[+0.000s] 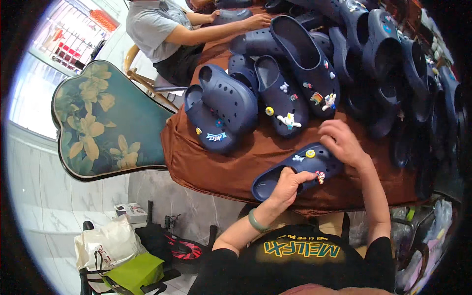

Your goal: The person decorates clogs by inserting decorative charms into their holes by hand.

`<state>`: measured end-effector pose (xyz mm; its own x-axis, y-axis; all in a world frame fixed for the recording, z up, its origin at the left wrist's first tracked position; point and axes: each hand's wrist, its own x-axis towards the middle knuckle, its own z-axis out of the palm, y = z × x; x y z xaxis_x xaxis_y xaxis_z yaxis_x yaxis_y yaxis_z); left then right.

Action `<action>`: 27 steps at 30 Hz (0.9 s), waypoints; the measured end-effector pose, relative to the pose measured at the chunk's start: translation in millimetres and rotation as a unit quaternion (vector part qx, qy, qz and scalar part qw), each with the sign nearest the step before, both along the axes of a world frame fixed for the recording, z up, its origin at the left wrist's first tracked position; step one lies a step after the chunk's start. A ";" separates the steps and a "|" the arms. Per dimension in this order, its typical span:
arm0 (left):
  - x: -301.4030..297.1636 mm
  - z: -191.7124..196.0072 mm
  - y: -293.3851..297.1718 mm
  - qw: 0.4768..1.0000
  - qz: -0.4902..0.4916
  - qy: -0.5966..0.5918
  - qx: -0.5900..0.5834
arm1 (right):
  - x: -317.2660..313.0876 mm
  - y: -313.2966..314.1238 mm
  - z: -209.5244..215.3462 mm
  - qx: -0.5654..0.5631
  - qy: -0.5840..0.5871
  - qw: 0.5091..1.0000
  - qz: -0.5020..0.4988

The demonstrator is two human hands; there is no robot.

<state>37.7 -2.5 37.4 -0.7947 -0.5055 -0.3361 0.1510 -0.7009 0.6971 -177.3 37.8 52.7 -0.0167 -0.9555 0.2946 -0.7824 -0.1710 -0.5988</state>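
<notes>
A dark blue clog (269, 181) lies at the table's near edge, its toe pointing right and its heel left. Small charms decorate its top: a yellow ring (310, 153), a pale figure (298, 158) and a red-and-white piece (320, 177). My left hand (291, 184) grips this clog, fingers reaching into its opening and thumb on top beside the red-and-white charm. Just over the toe hovers my right hand (341, 142), its fingers bent and slightly apart, with nothing visible in them. Its thumb is mostly hidden. Beyond stand two charm-decorated clogs, one smaller (275, 93) and one larger (307, 59).
More dark blue clogs (228, 98) are stacked at left, and many pile up at right (383, 54). A brown cloth (196, 160) covers the table. Across it, another person (157, 29) handles a clog. A flowered chair back (98, 123) and bags (110, 243) are at left.
</notes>
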 end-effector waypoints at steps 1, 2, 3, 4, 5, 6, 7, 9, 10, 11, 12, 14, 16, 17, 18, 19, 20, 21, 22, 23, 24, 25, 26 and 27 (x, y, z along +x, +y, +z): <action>1.7 -1.8 -1.5 1.000 0.004 0.002 -0.005 | 12.7 -4.9 12.9 0.019 -0.010 0.997 0.073; 2.5 -4.5 -2.5 1.000 0.019 0.019 0.006 | 21.3 -8.4 15.6 0.051 -0.085 0.986 0.134; 0.7 -7.5 -4.1 0.999 0.030 0.037 0.019 | 26.1 -15.0 22.2 0.104 -0.099 0.969 0.200; -1.4 -10.9 -6.7 0.999 0.028 0.029 0.034 | 24.6 -18.1 14.4 0.109 -0.084 0.972 0.193; -1.6 -14.3 -5.4 0.999 0.027 0.030 0.036 | 24.3 -20.4 3.6 0.115 -0.070 0.973 0.185; -3.5 -13.1 -8.1 0.998 0.036 0.033 0.041 | 24.8 -23.8 0.4 0.116 -0.068 0.973 0.187; -4.6 -13.2 -10.0 0.997 0.044 0.035 0.046 | 27.0 -24.4 -2.7 0.121 -0.070 0.979 0.147; -4.3 -19.2 -11.4 0.997 0.051 0.026 0.048 | 34.0 -25.5 -6.1 0.129 -0.072 0.983 0.109; -3.1 -21.7 -11.5 0.997 0.056 0.014 0.048 | 41.0 -27.6 -6.9 0.120 -0.033 0.990 0.065; -2.1 -24.3 -10.8 0.997 0.058 0.014 0.053 | 46.9 -29.7 -8.1 0.111 0.005 0.994 0.021; -2.7 -17.9 -10.3 0.996 0.060 0.020 0.055 | 49.8 -31.1 -8.8 0.116 0.004 0.993 0.022; -1.7 -11.7 -9.1 0.996 0.063 0.023 0.064 | 53.3 -35.1 -10.4 0.105 -0.032 0.994 -0.020; -0.3 -8.7 -9.9 0.996 0.054 0.014 0.067 | 51.9 -38.5 -13.0 0.091 -0.110 0.990 -0.022; 1.1 -10.0 -9.2 0.996 0.052 0.010 0.074 | 53.3 -37.7 -14.0 0.099 -0.113 0.988 -0.025; 0.8 -12.3 -8.8 0.996 0.049 0.010 0.076 | 54.8 -37.0 -9.4 0.122 -0.182 0.975 -0.026; -0.2 -15.1 -8.7 0.996 0.044 0.009 0.078 | 54.0 -35.7 -8.0 0.145 -0.251 0.957 -0.029; -2.6 -19.0 -10.8 0.998 0.035 0.018 0.055 | 49.7 -35.0 -11.8 0.153 -0.213 0.965 -0.008; -8.3 -20.6 -12.4 0.999 0.018 0.028 0.037 | 43.2 -32.5 -17.2 0.081 -0.141 0.986 0.025; -7.1 -19.9 -13.7 1.000 0.011 0.000 0.013 | 42.3 -30.8 -19.5 0.095 -0.160 0.982 0.026; -9.9 -20.3 -20.6 1.000 -0.015 -0.005 0.014 | 38.1 -33.1 -18.8 0.109 -0.179 0.978 0.026; -9.7 -16.2 -24.9 1.000 -0.013 -0.013 0.013 | 30.5 -38.9 -17.8 0.123 -0.259 0.958 0.021; -8.1 -14.1 -26.6 1.000 -0.011 -0.021 0.012 | 24.6 -42.4 -18.7 0.133 -0.338 0.932 0.014; -5.6 -13.2 -28.0 0.999 -0.007 -0.028 0.025 | 23.1 -43.4 -10.1 0.157 -0.357 0.921 0.008; -8.9 -12.5 -29.2 0.999 -0.004 -0.029 0.033 | 19.5 -43.9 -4.2 0.174 -0.371 0.912 0.001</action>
